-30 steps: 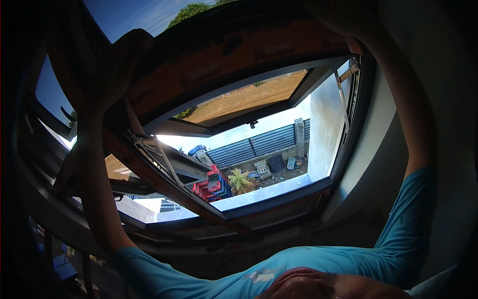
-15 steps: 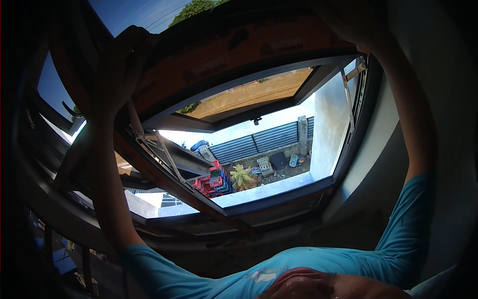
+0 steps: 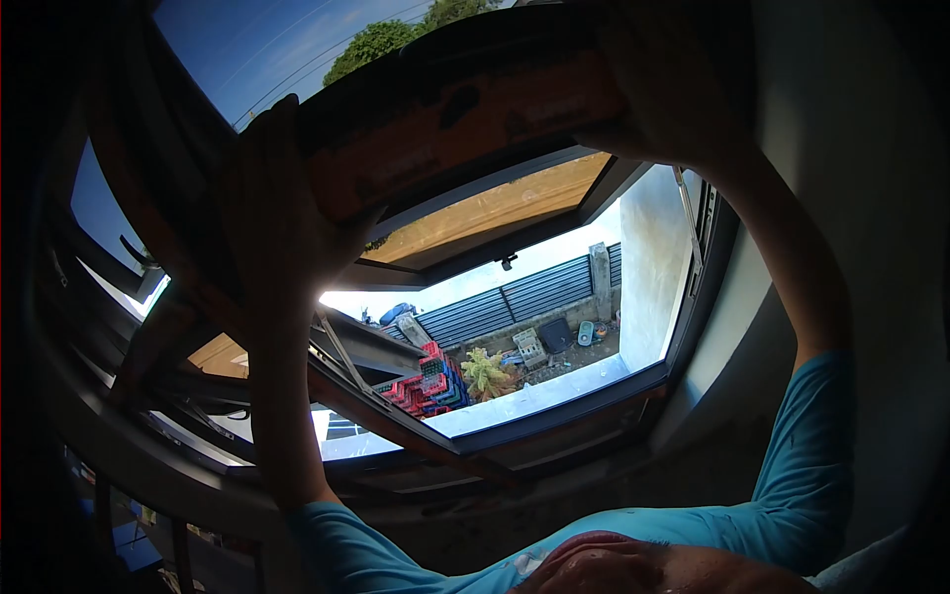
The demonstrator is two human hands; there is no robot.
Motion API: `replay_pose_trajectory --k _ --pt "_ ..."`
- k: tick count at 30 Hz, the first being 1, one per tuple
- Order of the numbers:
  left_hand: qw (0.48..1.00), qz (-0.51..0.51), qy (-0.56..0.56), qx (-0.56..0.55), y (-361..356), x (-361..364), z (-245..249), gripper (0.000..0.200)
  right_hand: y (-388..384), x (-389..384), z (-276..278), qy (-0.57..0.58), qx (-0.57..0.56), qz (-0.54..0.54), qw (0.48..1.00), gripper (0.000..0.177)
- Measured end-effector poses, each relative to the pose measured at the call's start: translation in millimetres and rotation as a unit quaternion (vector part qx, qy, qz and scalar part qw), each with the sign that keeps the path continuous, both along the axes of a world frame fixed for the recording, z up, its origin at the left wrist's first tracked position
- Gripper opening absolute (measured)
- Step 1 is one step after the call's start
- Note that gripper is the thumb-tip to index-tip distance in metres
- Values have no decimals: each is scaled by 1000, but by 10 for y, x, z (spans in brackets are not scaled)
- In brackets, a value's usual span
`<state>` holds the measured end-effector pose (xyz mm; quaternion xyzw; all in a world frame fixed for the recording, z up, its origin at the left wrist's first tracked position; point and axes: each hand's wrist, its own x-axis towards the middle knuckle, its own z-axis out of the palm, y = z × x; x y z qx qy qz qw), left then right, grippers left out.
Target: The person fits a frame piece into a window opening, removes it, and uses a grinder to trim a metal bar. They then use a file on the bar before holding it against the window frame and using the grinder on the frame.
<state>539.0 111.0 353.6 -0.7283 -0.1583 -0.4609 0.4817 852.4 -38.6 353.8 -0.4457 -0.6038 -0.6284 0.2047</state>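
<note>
Above the open window, a dark window frame bar (image 3: 465, 114) with an orange, printed face runs across the top of the view. My left hand (image 3: 282, 198) grips its left end, fingers up along the face and thumb at the lower edge. Toward the right end, my right hand (image 3: 668, 104) holds the same bar, its thumb side along the underside. Deep shadow hides most fingertips of both hands. Below the bar, a tilted window sash (image 3: 495, 213) with a small black latch (image 3: 508, 262) hangs outward, its metal stay arm (image 3: 688, 223) at the right.
A second window section (image 3: 198, 386) lies to the left. Outside and below are stacked red and blue crates (image 3: 430, 381), a yellowish plant (image 3: 487, 374), a slatted fence (image 3: 539, 290) and a grey bin lid (image 3: 556, 335). A pale wall (image 3: 653, 267) rises at the right.
My left hand has shifted right and down along the bar, its thumb now showing below. My right hand has moved left and down on the bar. The view has tilted slightly.
</note>
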Motion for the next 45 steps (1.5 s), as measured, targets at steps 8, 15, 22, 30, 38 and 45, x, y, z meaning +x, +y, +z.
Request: replay_pose_trajectory --k 8,15,22,30,38,45 --pt "1000 -21 -17 8 -61 30 -5 80 54 82 -23 60 -19 60 996 84" --pt "996 -60 -30 57 55 46 -4 79 170 20 -114 135 36 94 986 96" --pt "998 -12 -30 -50 -50 53 -3 82 226 152 -132 83 54 70 993 94" --pt "999 -28 -35 -28 19 50 -31 91 223 103 -149 115 52 122 984 94" --pt "1000 -9 -23 -16 -94 61 -37 95 229 145 -191 70 43 136 987 101" --pt "997 -69 28 -32 -254 331 36 96 -28 33 -59 79 -36 95 992 98"
